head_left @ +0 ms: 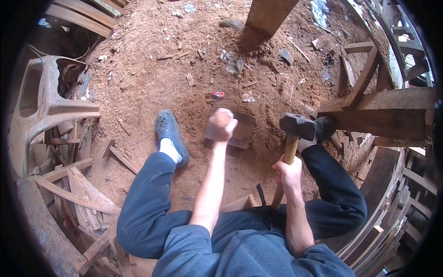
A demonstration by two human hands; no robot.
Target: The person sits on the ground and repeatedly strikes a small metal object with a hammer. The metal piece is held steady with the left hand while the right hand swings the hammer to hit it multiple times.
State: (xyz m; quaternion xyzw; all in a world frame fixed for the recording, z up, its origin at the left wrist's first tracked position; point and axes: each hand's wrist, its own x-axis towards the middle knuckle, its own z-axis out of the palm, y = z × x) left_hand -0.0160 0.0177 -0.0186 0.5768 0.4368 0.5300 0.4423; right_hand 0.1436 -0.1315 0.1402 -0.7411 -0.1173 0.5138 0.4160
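Observation:
My left hand point(223, 125) is closed around what looks like a short wooden piece point(221, 119), its pale end partly showing above my fingers. Beneath that hand lies a flat, dark rectangular block point(240, 135) on the sawdust; whether the wooden piece touches it, I cannot tell. My right hand point(287, 174) grips the yellow handle point(291, 148) of a hammer, whose heavy dark head point(296, 125) is raised beside my right foot, to the right of the block. A small red object point(218, 94) lies just beyond the block, near some pale scraps point(248, 97).
My left foot in a grey clog point(170, 136) rests on the sawdust floor point(138, 69). Timber offcuts point(83, 198) and a curved shell point(50, 111) line the left. A wooden post point(265, 18) stands ahead; beams point(378, 115) and stacked boards point(383, 207) are on the right.

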